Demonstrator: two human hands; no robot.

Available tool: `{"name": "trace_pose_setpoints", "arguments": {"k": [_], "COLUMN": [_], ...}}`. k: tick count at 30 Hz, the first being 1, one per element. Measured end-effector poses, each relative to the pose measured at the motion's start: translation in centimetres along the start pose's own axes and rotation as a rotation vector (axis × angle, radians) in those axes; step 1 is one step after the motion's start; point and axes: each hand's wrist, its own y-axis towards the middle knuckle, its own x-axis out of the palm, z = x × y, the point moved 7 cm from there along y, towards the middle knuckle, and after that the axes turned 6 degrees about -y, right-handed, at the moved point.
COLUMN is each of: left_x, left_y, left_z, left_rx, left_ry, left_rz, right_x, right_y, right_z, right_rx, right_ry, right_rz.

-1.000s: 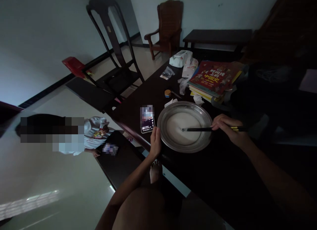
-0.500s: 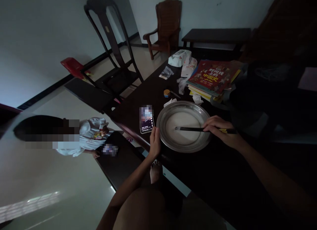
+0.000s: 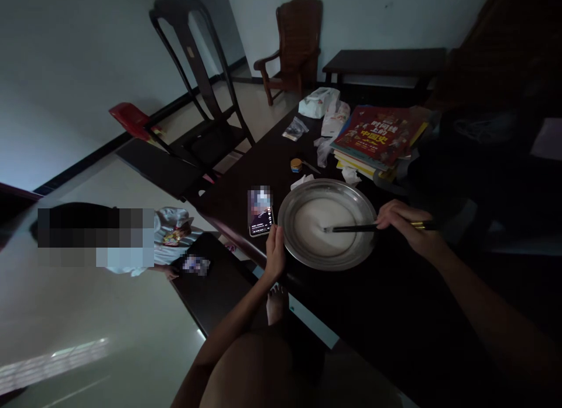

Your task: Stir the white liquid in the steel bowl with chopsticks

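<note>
A round metal basin (image 3: 290, 209) with a pale white mixture in it sits on the dark table (image 3: 360, 314). My left hand (image 3: 276, 253) grips the basin's near-left rim. My right hand (image 3: 404, 226) holds dark chopsticks (image 3: 351, 228) by their gold-banded ends, and their tips rest in the mixture near the basin's middle. A lit phone (image 3: 260, 212) lies just left of the basin.
A stack of books with a red cover (image 3: 377, 136), tissue packs (image 3: 319, 102), wrappers and a small round tin (image 3: 296, 164) lie beyond the basin. A dark chair (image 3: 197, 92) stands to the left. Another person in white (image 3: 162, 244) is low at the left, beside a bench (image 3: 215, 285).
The chopstick tips swept left across the basin half a second ago, then came back right to the middle as my right hand drew back. My left hand stayed on the rim.
</note>
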Motion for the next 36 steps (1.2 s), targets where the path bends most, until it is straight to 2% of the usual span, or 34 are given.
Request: {"name": "trace_pose_setpoints", "arguments": {"k": [4,9,14,19,24,29,34,36], "left_x": [-0.1,-0.1,-0.1,0.0,0.0,0.0,0.2,0.2], "left_y": [0.0,0.0,0.0,0.0,0.1,0.0,0.0,0.0], "left_z": [-0.3,-0.5,-0.4,-0.1,-0.2,0.0,0.2,0.2], "left_rx": [-0.039,-0.029,-0.038,-0.022,-0.007,-0.011,-0.015,-0.007], "left_ry": [0.013,-0.001,0.007,-0.002,-0.002,0.003,0.003,-0.004], "left_rz": [0.019,0.013,0.024,0.017,0.018,0.004,-0.003,0.001], "right_x": [0.8,0.0,1.0,-0.1,0.8,-0.2,0.9,0.7], "right_y": [-0.1,0.0,-0.1,0.0,0.0,0.1,0.0,0.0], "right_z": [-0.3,-0.1,-0.3,0.1,-0.4,-0.1,-0.3,-0.3], "right_rx": [-0.023,-0.002,-0.024,0.028,-0.015,-0.004,-0.036,-0.042], "right_ry": [-0.008,-0.021,-0.026,-0.068,-0.054,-0.042,-0.015,-0.051], "right_rz": [-0.102,0.011,-0.091,0.022,-0.084,0.033,-0.097,-0.077]}}
